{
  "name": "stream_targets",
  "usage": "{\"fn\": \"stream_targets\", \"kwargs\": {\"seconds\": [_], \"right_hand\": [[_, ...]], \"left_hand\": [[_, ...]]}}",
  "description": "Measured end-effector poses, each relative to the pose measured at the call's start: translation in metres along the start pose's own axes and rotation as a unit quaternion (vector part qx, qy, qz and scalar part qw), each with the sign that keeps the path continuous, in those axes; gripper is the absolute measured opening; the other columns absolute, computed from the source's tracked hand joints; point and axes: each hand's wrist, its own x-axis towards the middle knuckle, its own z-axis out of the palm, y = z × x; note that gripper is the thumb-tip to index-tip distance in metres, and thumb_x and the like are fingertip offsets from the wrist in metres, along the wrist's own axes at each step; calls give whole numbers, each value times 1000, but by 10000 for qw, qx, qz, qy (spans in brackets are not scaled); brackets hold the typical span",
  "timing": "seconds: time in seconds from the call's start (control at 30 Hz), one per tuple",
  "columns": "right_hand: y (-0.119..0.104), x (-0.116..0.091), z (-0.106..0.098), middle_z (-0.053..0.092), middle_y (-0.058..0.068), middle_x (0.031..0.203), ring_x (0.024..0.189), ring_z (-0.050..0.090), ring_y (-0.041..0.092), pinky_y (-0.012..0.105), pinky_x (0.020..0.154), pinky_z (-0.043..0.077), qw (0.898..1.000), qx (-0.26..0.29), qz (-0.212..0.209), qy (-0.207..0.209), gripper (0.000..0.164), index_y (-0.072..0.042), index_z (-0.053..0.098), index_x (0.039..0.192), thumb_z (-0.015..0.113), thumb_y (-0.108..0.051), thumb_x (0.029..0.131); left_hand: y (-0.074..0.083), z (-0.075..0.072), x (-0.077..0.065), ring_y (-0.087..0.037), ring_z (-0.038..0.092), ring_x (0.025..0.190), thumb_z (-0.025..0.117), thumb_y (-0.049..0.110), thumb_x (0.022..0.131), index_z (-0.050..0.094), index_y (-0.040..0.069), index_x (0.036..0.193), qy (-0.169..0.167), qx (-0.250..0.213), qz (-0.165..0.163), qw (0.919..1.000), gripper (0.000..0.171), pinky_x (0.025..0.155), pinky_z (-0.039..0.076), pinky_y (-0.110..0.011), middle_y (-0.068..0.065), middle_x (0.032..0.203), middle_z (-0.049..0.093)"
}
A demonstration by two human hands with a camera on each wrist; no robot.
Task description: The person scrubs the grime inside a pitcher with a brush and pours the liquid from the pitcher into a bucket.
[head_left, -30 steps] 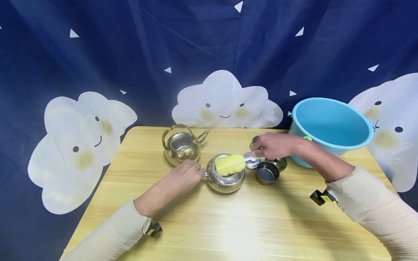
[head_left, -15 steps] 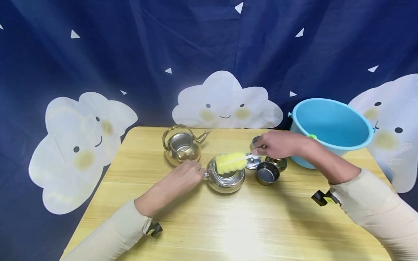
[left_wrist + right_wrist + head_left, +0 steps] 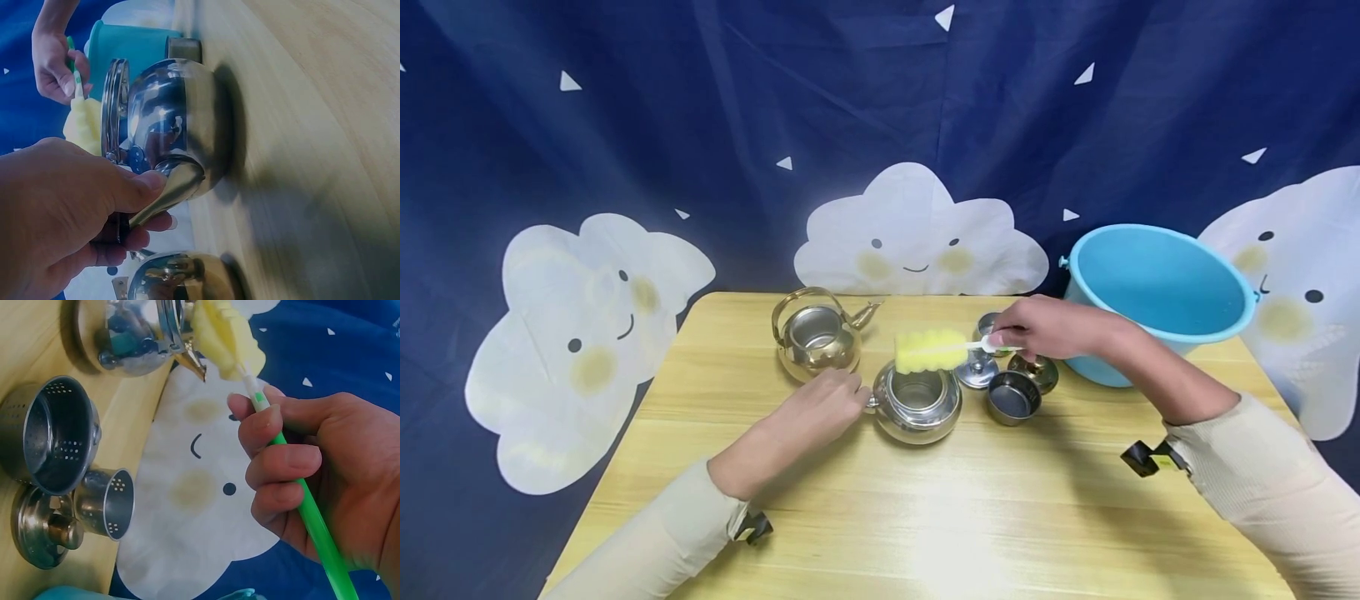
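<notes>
A silver teapot (image 3: pixel 917 431) stands lidless on the table, its mouth facing up. My left hand (image 3: pixel 822 407) grips its spout (image 3: pixel 176 187) between thumb and fingers. In my right hand (image 3: pixel 1048 327) I hold a sponge brush by its green handle (image 3: pixel 320 534), fingers curled round it. The brush's yellow sponge head (image 3: pixel 929 350) is above the teapot and overlaps the back of its rim in the head view. Left of the teapot, just behind my left hand, is a gold kettle (image 3: pixel 812 360) with its handle raised and no lid on.
Right of the teapot lie two perforated metal strainers, the nearer one (image 3: pixel 1013 398) dark inside, the smaller (image 3: pixel 103 505) farther back. A silver lid (image 3: pixel 976 373) and a gold lid (image 3: pixel 1043 377) lie among them. A blue bucket (image 3: pixel 1201 336) stands at the back right, partly behind my right arm.
The sponge head has risen from the teapot's mouth, uncovering the opening. My right hand has shifted slightly up and to the right. The left hand stays on the spout.
</notes>
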Motion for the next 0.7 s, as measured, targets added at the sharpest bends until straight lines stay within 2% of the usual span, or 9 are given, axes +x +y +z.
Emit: {"fn": "stream_targets", "kwargs": {"seconds": [0.2,0.37,0.6,0.7], "right_hand": [[7,-8,3,57,-1,69,65,56,11,27,66,47,9993,-97,-142,341,22,-14,65,89,54,-18,108],[15,-17,7,58,-3,69,62,51,8,25,64,45,9983,-93,-234,520,23,-15,63,86,54,-15,108],[31,-33,14,61,0,76,55,49,6,25,55,47,9973,504,-125,515,13,-12,67,103,55,-15,107],[38,-40,18,63,0,78,57,51,8,25,55,48,9965,659,-131,500,12,-12,68,104,56,-15,106]], "left_hand": [[0,1,0,-16,66,75,77,3,88,75,4,99,27,33,11,10000,12,73,60,-29,-7,84,71],[0,1,0,-16,66,76,77,3,88,75,4,100,-12,66,18,10000,12,74,60,-29,-7,85,72],[0,1,0,-16,66,77,76,3,89,74,4,100,-74,79,3,9999,11,74,60,-30,-7,85,71],[0,1,0,-16,65,77,76,3,89,74,4,100,-90,64,-1,9999,12,74,60,-30,-7,85,71]]}}
